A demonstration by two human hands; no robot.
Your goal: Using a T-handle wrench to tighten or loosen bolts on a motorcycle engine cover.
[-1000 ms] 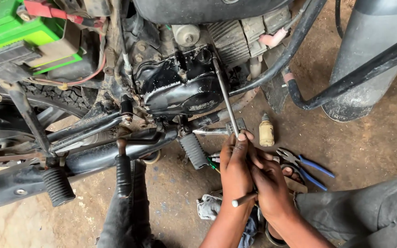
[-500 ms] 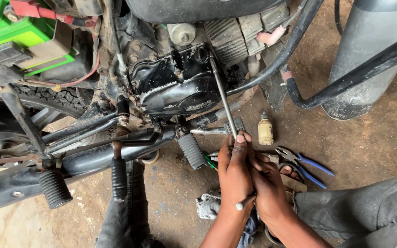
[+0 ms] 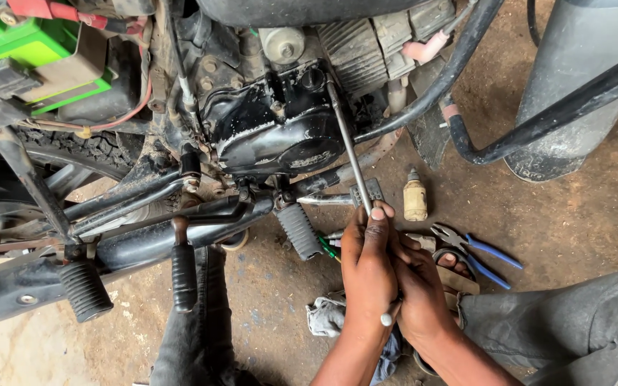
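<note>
My left hand point(image 3: 368, 268) and my right hand point(image 3: 416, 286) are clasped together around the cross handle of a long steel T-handle wrench point(image 3: 347, 143). The shaft runs up and left from my fingers to the black engine side cover point(image 3: 280, 136) of a motorcycle, where its tip meets a bolt near the cover's upper right. The handle's end pokes out below my left wrist. My left index finger lies along the shaft.
Blue-handled pliers point(image 3: 477, 250) and a small beige bottle point(image 3: 415, 200) lie on the dirt floor by my hands. A grey rag point(image 3: 323, 314) sits under my wrists. Footpegs point(image 3: 300, 230), a green battery point(image 3: 16, 50) and a grey cylinder point(image 3: 581, 86) surround the spot.
Both hands have turned the handle a little; its end now sticks out lower by my left wrist. The view has shifted slightly.
</note>
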